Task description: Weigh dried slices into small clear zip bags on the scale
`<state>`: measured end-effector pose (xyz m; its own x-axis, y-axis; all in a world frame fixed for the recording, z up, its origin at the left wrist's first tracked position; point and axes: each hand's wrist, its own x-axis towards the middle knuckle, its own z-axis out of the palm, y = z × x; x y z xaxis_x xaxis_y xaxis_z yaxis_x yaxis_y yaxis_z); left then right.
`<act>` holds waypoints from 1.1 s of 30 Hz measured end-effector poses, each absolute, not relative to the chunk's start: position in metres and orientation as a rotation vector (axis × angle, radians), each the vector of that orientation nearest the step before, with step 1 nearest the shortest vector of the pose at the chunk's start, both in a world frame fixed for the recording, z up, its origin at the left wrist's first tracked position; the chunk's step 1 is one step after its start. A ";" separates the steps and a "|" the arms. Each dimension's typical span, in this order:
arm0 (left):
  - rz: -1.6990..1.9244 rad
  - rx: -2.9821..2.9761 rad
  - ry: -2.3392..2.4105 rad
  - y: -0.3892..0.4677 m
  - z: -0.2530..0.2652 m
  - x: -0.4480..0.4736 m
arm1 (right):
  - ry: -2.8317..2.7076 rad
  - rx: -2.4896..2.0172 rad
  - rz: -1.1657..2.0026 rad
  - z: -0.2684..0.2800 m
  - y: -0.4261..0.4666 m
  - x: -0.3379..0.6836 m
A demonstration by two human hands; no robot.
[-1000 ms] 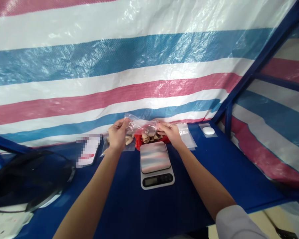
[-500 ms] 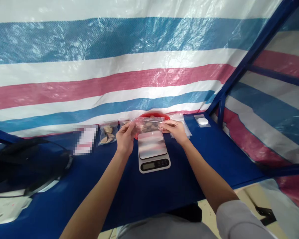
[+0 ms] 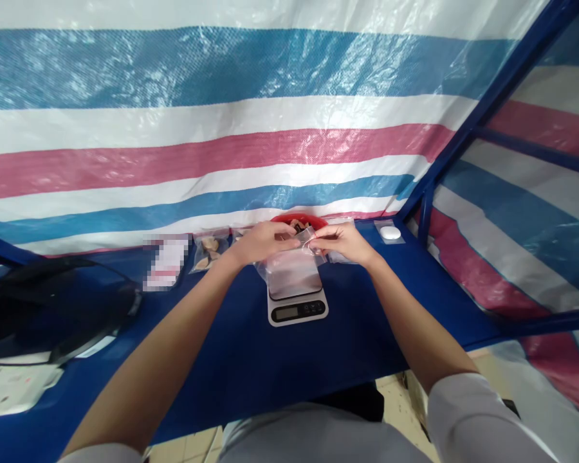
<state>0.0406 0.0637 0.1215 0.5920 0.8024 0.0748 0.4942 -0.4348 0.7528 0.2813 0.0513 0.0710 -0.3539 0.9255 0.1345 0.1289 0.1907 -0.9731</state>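
Between my two hands hangs a clear plastic bag [image 3: 289,265], its body draped over the plate of a white kitchen scale [image 3: 299,311]. My left hand [image 3: 265,241] pinches the bag's top edge from the left. On the right, my right hand [image 3: 340,242] grips the same edge between thumb and fingers. No contents can be made out in the bag. Just behind the hands sits a red bowl [image 3: 294,218] with brownish pieces inside, partly hidden by them. The scale's display shows no readable figure.
Left of the scale lies a filled bag of tan pieces [image 3: 210,251], beside a blurred paper [image 3: 168,262]. A black mesh item [image 3: 53,308] and a white power strip [image 3: 14,390] are far left. More clear bags [image 3: 343,257] lie right, near a white rounded object [image 3: 390,233].
My hands have come closer together at the bag's top edge. The bag, held stretched behind the scale plate before, now hangs down over it.
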 end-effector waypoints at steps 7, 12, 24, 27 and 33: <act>0.559 1.868 0.964 0.065 0.098 0.055 | -1.637 -1.061 1.175 0.062 0.045 0.298; 0.917 1.592 1.006 0.053 0.071 0.063 | -1.429 -1.139 1.131 0.040 0.045 0.318; 1.095 1.235 0.937 0.036 0.042 0.116 | -1.171 -1.185 1.274 0.020 0.050 0.337; 1.065 1.226 0.941 0.037 0.039 0.124 | -1.120 -1.190 1.253 0.018 0.054 0.348; 0.995 1.317 1.028 0.048 0.032 0.132 | -1.101 -1.232 1.258 0.019 0.065 0.371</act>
<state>0.1316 0.0482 0.0324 0.2614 0.9650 -0.0193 0.0119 0.0167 0.9998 0.3706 0.0652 0.0190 0.0378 0.9968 -0.0702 -0.0630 -0.0678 -0.9957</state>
